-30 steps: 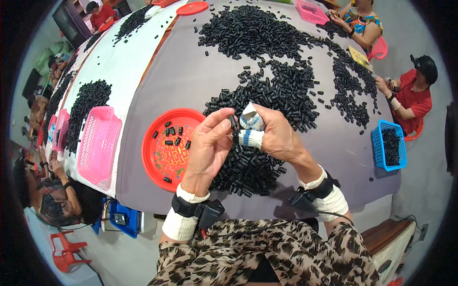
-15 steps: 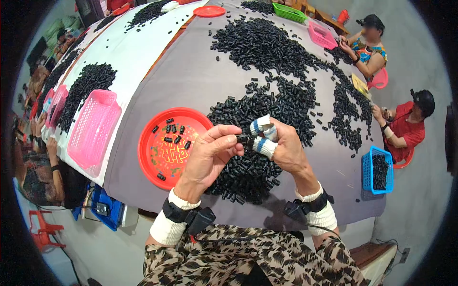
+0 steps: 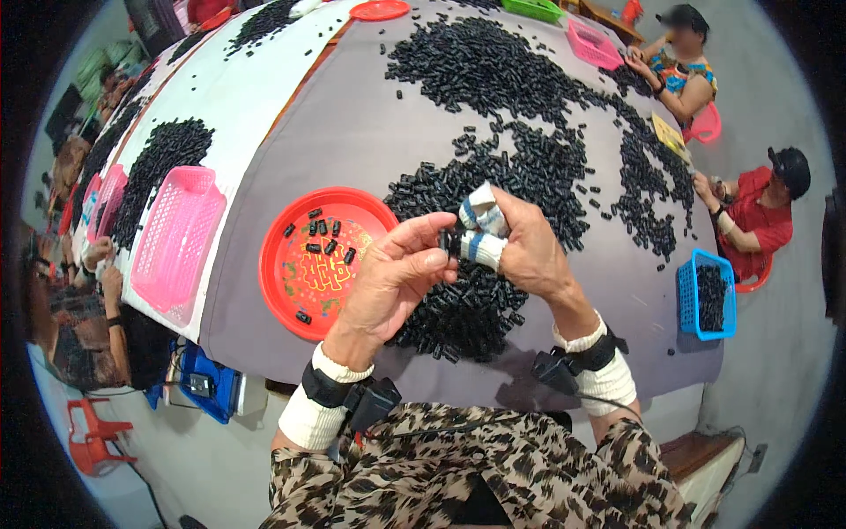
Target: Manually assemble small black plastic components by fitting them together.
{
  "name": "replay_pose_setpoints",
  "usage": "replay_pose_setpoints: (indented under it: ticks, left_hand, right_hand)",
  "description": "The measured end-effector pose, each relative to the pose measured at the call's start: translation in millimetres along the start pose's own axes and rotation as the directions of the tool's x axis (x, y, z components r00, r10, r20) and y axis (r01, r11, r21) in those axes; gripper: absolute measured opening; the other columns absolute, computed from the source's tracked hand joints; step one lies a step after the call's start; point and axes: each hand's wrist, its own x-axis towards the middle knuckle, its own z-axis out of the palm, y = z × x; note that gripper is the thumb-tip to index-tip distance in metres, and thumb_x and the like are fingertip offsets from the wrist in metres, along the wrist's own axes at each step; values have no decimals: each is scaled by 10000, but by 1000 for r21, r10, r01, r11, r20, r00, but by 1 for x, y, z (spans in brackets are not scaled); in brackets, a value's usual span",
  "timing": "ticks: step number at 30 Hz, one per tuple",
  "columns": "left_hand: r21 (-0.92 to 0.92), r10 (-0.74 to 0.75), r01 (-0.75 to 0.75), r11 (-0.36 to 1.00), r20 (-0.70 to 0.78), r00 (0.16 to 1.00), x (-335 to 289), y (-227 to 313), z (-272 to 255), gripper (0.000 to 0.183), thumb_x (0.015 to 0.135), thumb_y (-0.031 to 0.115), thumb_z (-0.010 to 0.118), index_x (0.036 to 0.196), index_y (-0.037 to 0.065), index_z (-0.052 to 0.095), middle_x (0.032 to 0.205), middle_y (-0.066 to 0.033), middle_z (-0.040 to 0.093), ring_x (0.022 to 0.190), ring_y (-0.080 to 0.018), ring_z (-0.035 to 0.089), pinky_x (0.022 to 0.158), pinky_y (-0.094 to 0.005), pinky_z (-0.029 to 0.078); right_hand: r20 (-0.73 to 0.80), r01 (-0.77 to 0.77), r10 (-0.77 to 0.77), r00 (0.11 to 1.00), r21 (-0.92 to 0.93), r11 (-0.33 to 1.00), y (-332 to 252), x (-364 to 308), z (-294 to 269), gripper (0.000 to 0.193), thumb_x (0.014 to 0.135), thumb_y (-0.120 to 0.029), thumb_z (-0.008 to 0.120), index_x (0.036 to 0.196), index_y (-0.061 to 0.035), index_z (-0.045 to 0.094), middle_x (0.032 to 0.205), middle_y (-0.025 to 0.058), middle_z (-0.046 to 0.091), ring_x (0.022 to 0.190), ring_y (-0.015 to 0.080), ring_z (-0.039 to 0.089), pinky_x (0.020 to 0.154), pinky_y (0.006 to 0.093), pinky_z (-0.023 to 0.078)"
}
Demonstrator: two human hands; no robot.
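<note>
My left hand [image 3: 394, 286] pinches a small black ribbed cylindrical part [image 3: 450, 242] between thumb and fingertips. Facing it, my right hand [image 3: 529, 242] closes on the same part from the other side, its thumb and forefinger wrapped in white finger covers [image 3: 483, 253] with blue stripes. Both hands are raised over a large heap of similar black parts [image 3: 458, 309]. Left of my left hand lies a round red tray [image 3: 280, 304] with a gold pattern, holding several loose black parts. The exact contact of fingertips and part is partly hidden.
Another black heap [image 3: 480, 66] lies farther back on the grey cloth [image 3: 291, 145]. A pink basket [image 3: 176, 247] stands left, a blue basket [image 3: 705, 295] of parts at the right edge. Co-workers sit along both sides, including a person in red [image 3: 760, 212].
The view has shifted slightly. My hands stay together at the part, whose angle between the fingers has turned. The right-hand person's cap and arms have moved little.
</note>
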Motion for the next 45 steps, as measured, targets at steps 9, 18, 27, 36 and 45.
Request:
replay_pose_setpoints:
  ticks: [9,18,27,36,45]
  left_hand:
    - [-50,47,-50,998,-62,997,14,-1,12,250,871,95,534,1103,4,527,921,-84,597,803,-149,580,729,-267,489]
    - [33,47,-46,998,-32,998,20,-7,18,252,872,93,530,1100,-15,530,934,-88,603,835,-144,580,776,-276,474]
    - [83,35,-34,996,-1,999,28,-12,18,232,870,91,533,1074,-19,548,937,-74,600,852,-131,571,783,-275,463]
    - [108,36,-32,994,-30,999,32,-12,20,210,866,76,539,1048,-26,558,957,-68,595,873,-125,562,791,-267,457]
    - [191,46,-27,981,-95,994,32,-12,25,190,855,72,559,1018,-23,573,923,-46,593,798,-81,536,730,-220,446]
  right_hand:
    - [35,-10,5,999,135,991,16,-5,-8,317,690,-226,738,859,-29,556,732,12,584,651,73,495,596,248,425]
    - [111,56,-53,992,-30,998,20,-3,-16,371,670,-316,720,785,-10,545,658,84,557,585,181,525,568,314,427]
    - [138,35,-37,990,15,999,32,0,-23,392,662,-342,700,738,6,537,626,107,545,570,211,523,553,338,411]
    - [172,-6,2,985,26,1000,31,1,-26,392,678,-350,691,749,7,544,638,93,554,584,196,528,556,335,413]
    - [159,-33,38,987,-30,999,32,-2,-25,373,695,-338,673,749,7,542,636,86,550,584,197,523,554,338,413]
